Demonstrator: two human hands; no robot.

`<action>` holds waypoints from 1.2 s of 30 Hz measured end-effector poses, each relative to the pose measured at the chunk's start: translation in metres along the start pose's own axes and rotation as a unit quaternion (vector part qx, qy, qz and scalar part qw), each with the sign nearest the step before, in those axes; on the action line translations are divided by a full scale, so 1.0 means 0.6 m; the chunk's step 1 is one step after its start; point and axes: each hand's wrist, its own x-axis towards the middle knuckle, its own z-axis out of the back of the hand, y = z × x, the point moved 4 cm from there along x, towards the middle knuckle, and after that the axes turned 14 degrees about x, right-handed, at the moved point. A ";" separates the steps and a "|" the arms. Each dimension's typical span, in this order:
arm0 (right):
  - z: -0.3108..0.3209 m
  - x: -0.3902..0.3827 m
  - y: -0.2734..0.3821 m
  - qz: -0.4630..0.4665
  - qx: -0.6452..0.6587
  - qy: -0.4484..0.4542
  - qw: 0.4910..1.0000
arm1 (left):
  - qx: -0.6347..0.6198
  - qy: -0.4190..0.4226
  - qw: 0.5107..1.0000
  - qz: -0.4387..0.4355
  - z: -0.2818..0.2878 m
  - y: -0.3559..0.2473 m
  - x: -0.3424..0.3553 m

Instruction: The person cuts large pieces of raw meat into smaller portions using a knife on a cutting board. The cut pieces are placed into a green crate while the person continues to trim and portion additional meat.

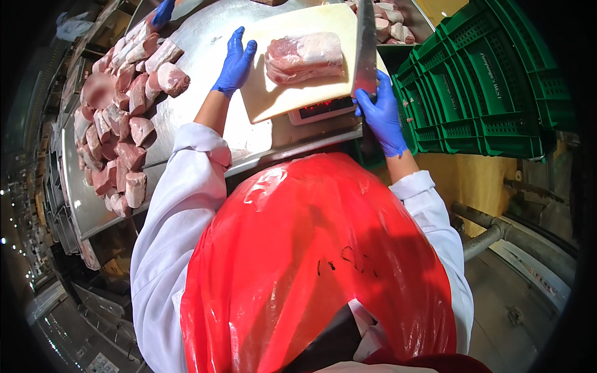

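Note:
A block of raw pink meat with a pale fat layer (303,57) lies on a cream cutting board (267,102), which rests over a scale with a red display (320,109). At the board's left edge my left hand (235,67), in a blue glove, is open with fingers apart, not touching the meat. My right hand (380,112), also gloved, grips a large knife (365,53) by its handle at the board's right edge, the blade standing out away from me. Many cut meat pieces (121,143) are heaped on the steel table (171,112) to the left.
Another person's blue-gloved hand (163,12) is at the upper left. More meat (395,25) lies beyond the knife. Green plastic crates (472,81) are stacked at the right, above a metal rail (485,239). My red plastic apron fills the lower middle.

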 end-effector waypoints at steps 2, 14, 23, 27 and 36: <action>-0.024 0.016 -0.007 0.012 -0.021 0.002 1.000 | 0.004 -0.011 1.000 0.011 -0.003 -0.003 -0.008; -0.104 0.078 -0.042 0.028 -0.047 0.043 0.998 | -0.162 0.031 0.985 0.042 -0.091 -0.012 -0.011; -0.140 0.072 -0.008 0.196 -0.425 0.104 0.877 | -0.243 -0.245 0.923 0.169 0.035 0.052 -0.062; -0.119 0.034 -0.010 0.108 -0.486 0.172 0.850 | -0.234 -0.236 0.929 0.162 0.058 0.044 -0.079; 0.070 -0.118 0.008 0.048 -0.470 0.255 0.844 | -0.092 -0.199 0.966 0.135 -0.004 -0.099 -0.100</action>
